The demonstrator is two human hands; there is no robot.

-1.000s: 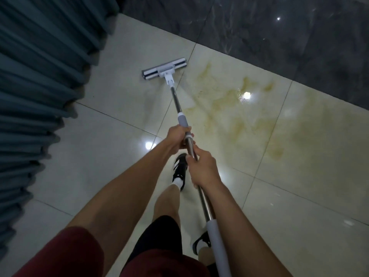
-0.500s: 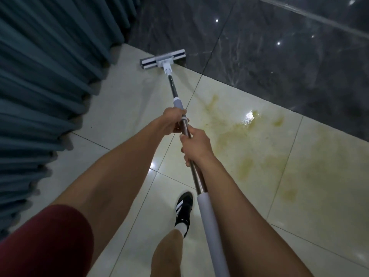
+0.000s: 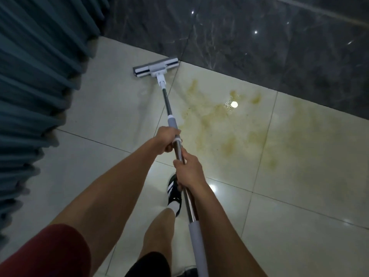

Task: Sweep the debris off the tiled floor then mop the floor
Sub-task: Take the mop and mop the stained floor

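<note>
Here both hands, left hand (image 3: 166, 139) and right hand (image 3: 188, 171), grip the mop handle (image 3: 169, 111); the mop head (image 3: 155, 69) at 12 o'clock could drag the yellow stain (image 3: 207, 116), at 2 o'clock, across clean tile.

Place: an indoor room, most likely in a home or a similar finished interior; which room cannot be told.
Floor: large glossy cream tiles (image 3: 103, 108) with thin dark grout lines, reflecting ceiling lights as bright spots.
Border: a band of polished dark grey marble-look slabs (image 3: 259, 47) along the far edge of the cream tiles.
Drapery: heavy teal curtains (image 3: 36, 76) in deep pleats, reaching the floor on the left.
Dirt: yellowish stains (image 3: 215, 116) spread over the cream tiles.
</note>
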